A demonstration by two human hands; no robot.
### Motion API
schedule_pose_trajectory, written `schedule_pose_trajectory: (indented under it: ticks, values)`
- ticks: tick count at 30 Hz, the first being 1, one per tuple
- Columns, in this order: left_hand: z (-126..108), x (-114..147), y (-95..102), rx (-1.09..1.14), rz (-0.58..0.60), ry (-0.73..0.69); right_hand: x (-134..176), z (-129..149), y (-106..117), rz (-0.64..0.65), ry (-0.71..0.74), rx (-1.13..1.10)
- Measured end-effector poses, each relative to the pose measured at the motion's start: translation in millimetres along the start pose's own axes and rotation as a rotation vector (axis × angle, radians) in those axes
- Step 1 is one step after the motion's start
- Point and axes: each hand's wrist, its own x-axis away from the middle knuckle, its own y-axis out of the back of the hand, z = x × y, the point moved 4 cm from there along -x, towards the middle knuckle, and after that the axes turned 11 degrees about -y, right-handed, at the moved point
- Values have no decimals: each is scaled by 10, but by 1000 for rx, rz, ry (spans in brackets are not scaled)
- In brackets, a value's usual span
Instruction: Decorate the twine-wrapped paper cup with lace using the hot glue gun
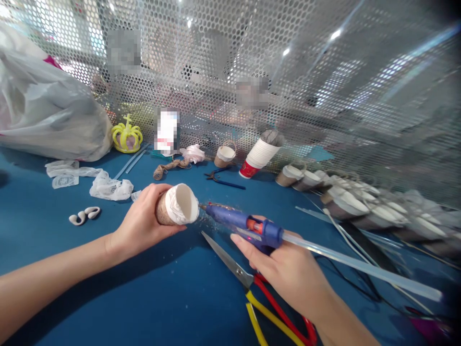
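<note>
Glue gun [237, 220] close to cup [176, 205]

Left hand [144, 216] curled round cup, held tilted above table [154, 302]; right hand [288, 269] wrapped about glue gun, nozzle [202, 207] just beside rim [197, 205], contact unclear. Likely trouble: a wrist slip burning left fingers [158, 189], or long glue stick [360, 264] wagging the aim

Glare on mesh [302, 62], blurred right edge
</note>
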Motion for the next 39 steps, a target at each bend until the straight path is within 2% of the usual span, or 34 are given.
schedule_pose_trajectory:
  ticks: [15, 18, 20, 24, 28, 31, 35, 39]
  values:
    - [3, -7, 29, -35, -69, -22, 39, 26, 22, 75, 30, -7]
    - [16, -13, 27, -29, -65, -7, 54, 34, 46, 94, -1, -34]
    - [24, -18, 28, -24, -58, -7, 62, 15, 55, 127, -80, -80]
    - [24, -6, 21, 56, -44, -14, 40, -70, 23, 212, -311, -271]
    - [30, 38, -42, 313, 3, 87, -46, -130, -94, 295, -392, -673]
    - [28, 55, -99, 548, 44, 198, -80, -156, -237, 421, -485, -955]
    - [1, 42, -125, 750, 69, 268, -75, -148, -376, 534, -581, -1166]
    - [-13, 38, -131, 834, 81, 297, -74, -150, -441, 531, -621, -1287]
